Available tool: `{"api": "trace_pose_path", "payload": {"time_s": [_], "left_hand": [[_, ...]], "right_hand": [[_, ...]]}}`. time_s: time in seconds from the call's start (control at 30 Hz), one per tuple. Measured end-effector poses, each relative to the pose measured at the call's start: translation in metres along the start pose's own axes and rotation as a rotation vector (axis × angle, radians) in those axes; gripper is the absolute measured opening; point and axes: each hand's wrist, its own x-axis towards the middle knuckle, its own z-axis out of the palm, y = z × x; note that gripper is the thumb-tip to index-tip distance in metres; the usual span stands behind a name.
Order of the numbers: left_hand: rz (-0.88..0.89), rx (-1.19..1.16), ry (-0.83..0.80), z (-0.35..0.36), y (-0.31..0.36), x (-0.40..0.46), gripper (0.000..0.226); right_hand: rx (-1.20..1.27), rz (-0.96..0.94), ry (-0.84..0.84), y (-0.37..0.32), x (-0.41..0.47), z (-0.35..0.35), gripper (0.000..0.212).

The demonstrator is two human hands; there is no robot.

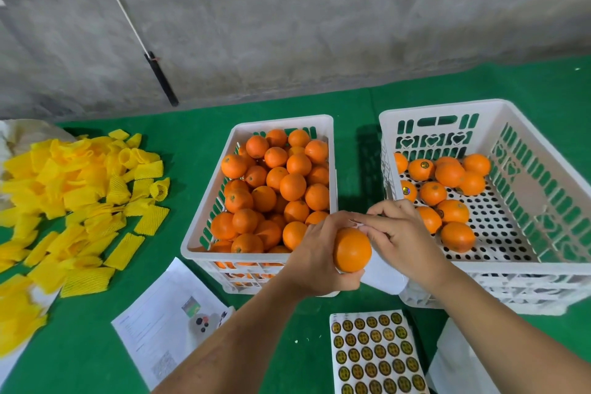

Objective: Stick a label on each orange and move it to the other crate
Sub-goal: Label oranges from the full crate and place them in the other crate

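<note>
Head view: one orange (351,249) is held in the air between the two crates, just in front of their near walls. It is gripped by the left hand (315,254), whose fingers are curled round its left side and underside. The right hand (401,233) is held over the top of the orange with its fingers bent, thumb and forefinger drawn together at the fruit's upper edge; whether a label is pinched there cannot be told. Two white crates are seen on the green cloth (192,137). The left crate (204,227) is filled nearly to its rim with oranges, too many and too overlapped to be counted exactly. In the right crate (543,153) about twelve oranges are lying on the perforated floor, and labels are visible on two of them. One sticker sheet (377,358) is laid nearest the person, between the forearms. A printed paper (160,323) is placed to its left, and a heap of yellow foam sleeves (73,201) is spread at the far left.
</note>
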Motion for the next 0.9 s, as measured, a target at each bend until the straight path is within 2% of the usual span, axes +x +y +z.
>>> {"api": "trace_pose_path", "payload": {"time_s": [0.1,0.27,0.63,0.9], "left_hand": [[-0.016,-0.006,-0.001,0.001,-0.002,0.000,0.095],[0.005,0.035,-0.005,0.002,-0.002,-0.001,0.097],[0.059,0.102,-0.001,0.005,-0.006,-0.002,0.100],[0.014,0.093,-0.036,0.001,-0.003,-0.001,0.096]], "right_hand": [[0.085,0.036,-0.040,-0.002,0.002,-0.004,0.032],[0.188,0.132,-0.051,-0.007,0.005,-0.011,0.017],[0.179,0.107,-0.097,-0.011,0.006,-0.013,0.024],[0.150,0.049,-0.119,-0.007,0.005,-0.010,0.021]]}}
